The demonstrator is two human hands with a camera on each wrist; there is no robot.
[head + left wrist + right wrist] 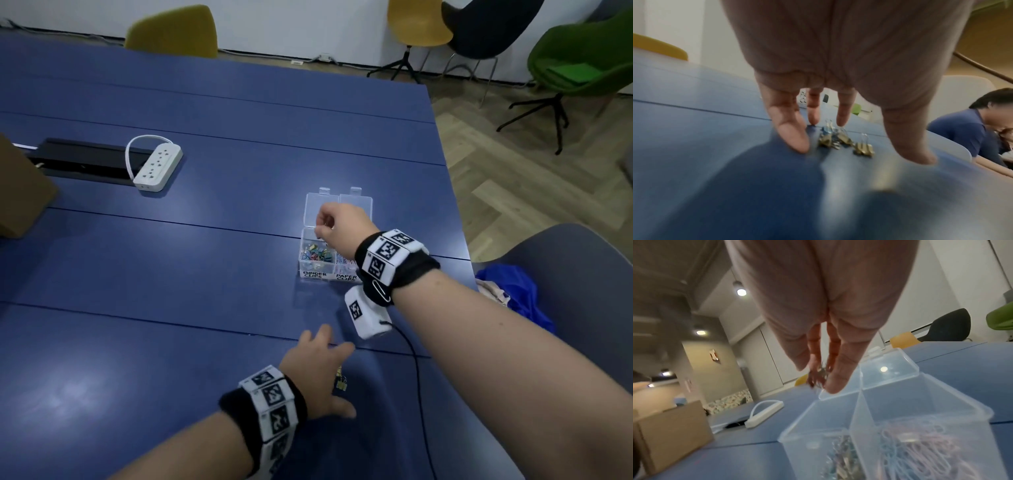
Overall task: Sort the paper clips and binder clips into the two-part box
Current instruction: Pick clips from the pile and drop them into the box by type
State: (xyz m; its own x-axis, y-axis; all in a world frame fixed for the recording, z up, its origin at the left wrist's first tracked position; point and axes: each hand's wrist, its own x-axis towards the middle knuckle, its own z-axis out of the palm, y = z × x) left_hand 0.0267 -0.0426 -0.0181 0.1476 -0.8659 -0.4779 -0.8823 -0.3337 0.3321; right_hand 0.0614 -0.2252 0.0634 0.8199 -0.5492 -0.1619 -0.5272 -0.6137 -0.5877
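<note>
The clear two-part box (310, 272) stands open on the blue table, labelled BINDER CLIPS on the left and PAPER CLIPS on the right. Coloured binder clips (317, 255) fill the left part, and pastel paper clips (920, 456) lie in the right part. My right hand (321, 233) hovers over the binder-clip part, fingers bunched and pinching a small metal binder clip (821, 370). Nearer me, my left hand (325, 346) is spread flat-fingered on the table. Its fingertips (797, 144) stand around several gold and blue binder clips (840, 139).
A white power strip (157, 168) and a black cable tray (85, 161) lie at the far left, beside a cardboard box (20, 192). The table's right edge runs close to the two-part box. A grey chair with blue cloth (513, 298) stands there. Another person (962, 129) sits beyond.
</note>
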